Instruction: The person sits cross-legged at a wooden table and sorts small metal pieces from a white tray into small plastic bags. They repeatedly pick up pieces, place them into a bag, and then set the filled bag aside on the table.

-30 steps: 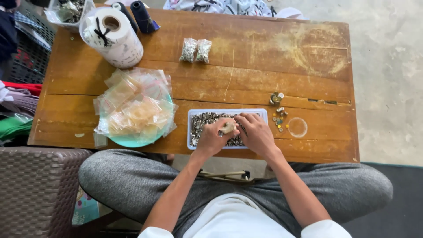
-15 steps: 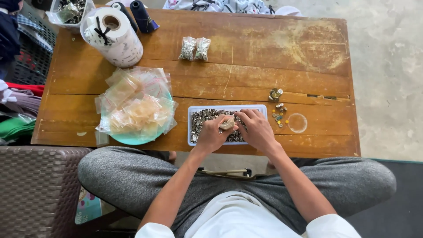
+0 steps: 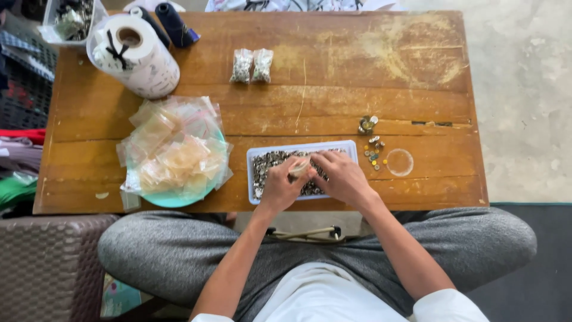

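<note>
Left hand [image 3: 281, 186] pinches a small clear bag [image 3: 300, 169] above the white tray [image 3: 351, 147]; right hand [image 3: 341, 176], fingers curled, grip unclear. Keep bag mouth over tray.

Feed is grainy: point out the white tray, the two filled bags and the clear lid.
white tray [image 3: 351, 145]: head view, far right rim.
two filled bags [image 3: 252, 65]: head view, where they meet.
clear lid [image 3: 400, 162]: head view, centre.

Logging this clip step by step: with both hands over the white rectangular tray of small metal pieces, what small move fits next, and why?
Probably the right hand drops a few pieces into the small clear plastic bag held by the left hand, since both meet at it above the white rectangular tray.
</note>
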